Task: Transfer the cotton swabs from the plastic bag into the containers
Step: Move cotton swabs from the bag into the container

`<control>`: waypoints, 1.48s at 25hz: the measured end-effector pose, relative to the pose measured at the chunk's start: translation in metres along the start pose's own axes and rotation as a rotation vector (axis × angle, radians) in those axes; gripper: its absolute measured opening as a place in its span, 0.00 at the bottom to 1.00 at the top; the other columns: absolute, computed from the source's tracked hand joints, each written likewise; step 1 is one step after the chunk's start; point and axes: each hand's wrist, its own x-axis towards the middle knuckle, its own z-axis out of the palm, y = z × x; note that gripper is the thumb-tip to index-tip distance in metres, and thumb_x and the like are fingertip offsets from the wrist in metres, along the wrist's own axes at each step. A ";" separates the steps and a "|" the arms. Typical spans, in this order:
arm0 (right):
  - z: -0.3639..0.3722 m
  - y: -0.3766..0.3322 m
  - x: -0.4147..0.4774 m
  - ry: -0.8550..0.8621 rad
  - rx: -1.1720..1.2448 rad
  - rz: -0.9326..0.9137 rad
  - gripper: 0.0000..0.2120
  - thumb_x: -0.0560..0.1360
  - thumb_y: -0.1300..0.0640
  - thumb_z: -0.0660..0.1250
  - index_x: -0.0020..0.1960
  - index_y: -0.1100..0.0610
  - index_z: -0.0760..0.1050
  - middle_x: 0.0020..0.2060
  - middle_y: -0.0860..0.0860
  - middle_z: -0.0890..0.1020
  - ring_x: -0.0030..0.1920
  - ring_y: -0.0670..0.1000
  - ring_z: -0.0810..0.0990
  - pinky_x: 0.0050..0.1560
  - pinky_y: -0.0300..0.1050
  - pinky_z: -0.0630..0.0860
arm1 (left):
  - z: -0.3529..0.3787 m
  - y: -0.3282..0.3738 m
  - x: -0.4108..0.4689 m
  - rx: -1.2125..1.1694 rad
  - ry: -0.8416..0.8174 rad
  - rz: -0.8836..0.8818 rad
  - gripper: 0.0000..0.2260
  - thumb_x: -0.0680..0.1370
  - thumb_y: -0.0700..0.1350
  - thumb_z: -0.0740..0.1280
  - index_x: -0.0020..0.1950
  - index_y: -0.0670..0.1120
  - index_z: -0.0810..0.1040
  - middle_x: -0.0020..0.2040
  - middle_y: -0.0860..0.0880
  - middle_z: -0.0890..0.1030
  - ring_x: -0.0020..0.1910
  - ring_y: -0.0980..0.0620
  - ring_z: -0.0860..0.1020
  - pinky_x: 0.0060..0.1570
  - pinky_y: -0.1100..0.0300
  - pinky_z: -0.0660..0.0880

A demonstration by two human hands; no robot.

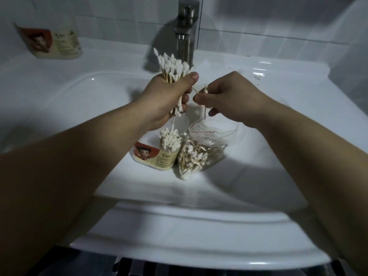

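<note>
My left hand (pixel 168 96) grips a thick bundle of cotton swabs (pixel 173 66) upright above the sink, white tips showing above and below the fist. My right hand (pixel 229 98) pinches a few swabs (pixel 205 90) just right of the bundle, fingertips nearly touching the left thumb. Below the hands, a labelled container (pixel 157 157) stands in the basin, packed with swabs tips up. A clear plastic bag (pixel 201 154) with several loose swabs lies against its right side, its mouth open toward my right hand.
A second labelled container (pixel 57 43) sits on the counter at the back left. A metal faucet (pixel 186 30) rises behind the hands. The white sink (pixel 99 100) surrounds everything, its front rim (pixel 199 246) close to me.
</note>
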 end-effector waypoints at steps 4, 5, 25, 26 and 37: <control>-0.007 0.002 0.002 0.062 0.302 0.043 0.13 0.76 0.57 0.75 0.43 0.69 0.82 0.30 0.53 0.78 0.30 0.48 0.77 0.38 0.39 0.78 | -0.003 0.000 0.001 0.018 0.002 -0.001 0.06 0.79 0.45 0.72 0.50 0.45 0.78 0.35 0.50 0.74 0.30 0.56 0.72 0.29 0.61 0.72; -0.008 0.002 0.002 0.060 0.422 0.042 0.12 0.76 0.59 0.74 0.45 0.70 0.81 0.32 0.55 0.78 0.32 0.50 0.78 0.41 0.42 0.80 | -0.003 0.000 0.001 0.026 -0.010 -0.017 0.07 0.79 0.46 0.72 0.52 0.44 0.79 0.36 0.49 0.75 0.30 0.56 0.72 0.30 0.61 0.72; -0.004 -0.003 0.004 0.198 0.720 0.148 0.09 0.75 0.62 0.75 0.54 0.62 0.81 0.37 0.55 0.82 0.34 0.50 0.77 0.36 0.42 0.77 | -0.001 -0.001 -0.006 0.193 -0.192 -0.064 0.01 0.81 0.40 0.69 0.50 0.44 0.80 0.36 0.50 0.81 0.30 0.56 0.73 0.29 0.63 0.72; -0.005 -0.003 0.004 0.232 0.732 0.132 0.10 0.75 0.64 0.74 0.56 0.62 0.81 0.36 0.56 0.83 0.32 0.50 0.78 0.37 0.43 0.79 | -0.001 -0.001 -0.007 0.190 -0.189 -0.069 0.01 0.81 0.40 0.69 0.50 0.43 0.80 0.36 0.50 0.81 0.30 0.56 0.73 0.29 0.63 0.72; 0.009 -0.006 0.002 0.102 0.393 -0.027 0.13 0.83 0.54 0.63 0.51 0.59 0.84 0.45 0.57 0.86 0.46 0.55 0.85 0.45 0.52 0.83 | 0.000 -0.002 -0.006 0.109 -0.215 -0.139 0.01 0.81 0.38 0.67 0.49 0.43 0.78 0.33 0.49 0.77 0.28 0.56 0.73 0.26 0.65 0.69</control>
